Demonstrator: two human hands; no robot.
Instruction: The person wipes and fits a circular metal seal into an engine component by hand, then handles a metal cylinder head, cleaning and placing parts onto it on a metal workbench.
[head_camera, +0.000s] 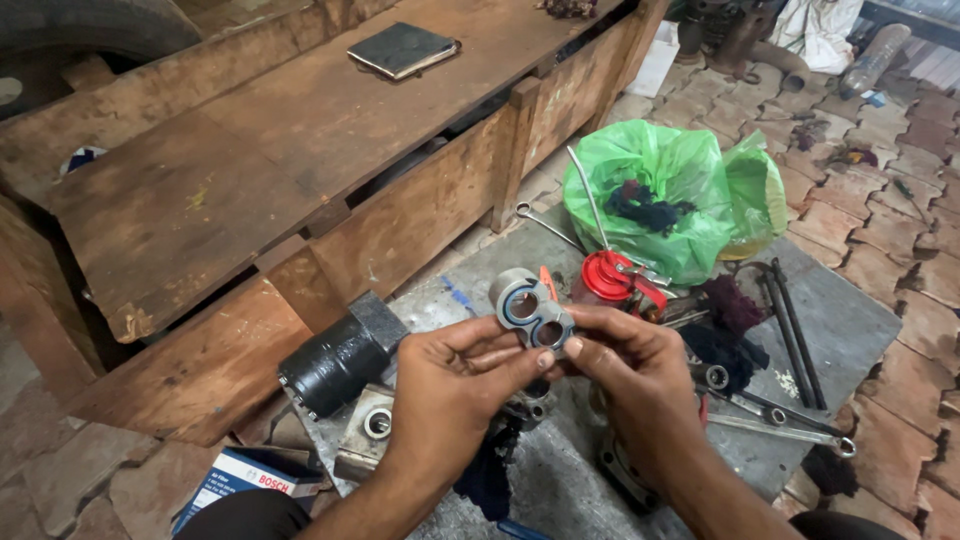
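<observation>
Both my hands hold up a small grey metal plate (527, 306) shaped like a figure eight, with two round holes and a blue seal ring around them. My left hand (452, 385) pinches its lower left edge with thumb and fingers. My right hand (632, 372) grips its lower right edge. The plate hovers above a grey metal sheet (850, 330) lying on the ground.
A black cylindrical pump body (335, 362) lies left of my hands. A red oil can (607, 274), a green plastic bag (672, 192), several wrenches (780, 425), dark rags (728, 330) and a blue-and-white box (248, 478) surround them. A wooden bench (300, 150) stands behind.
</observation>
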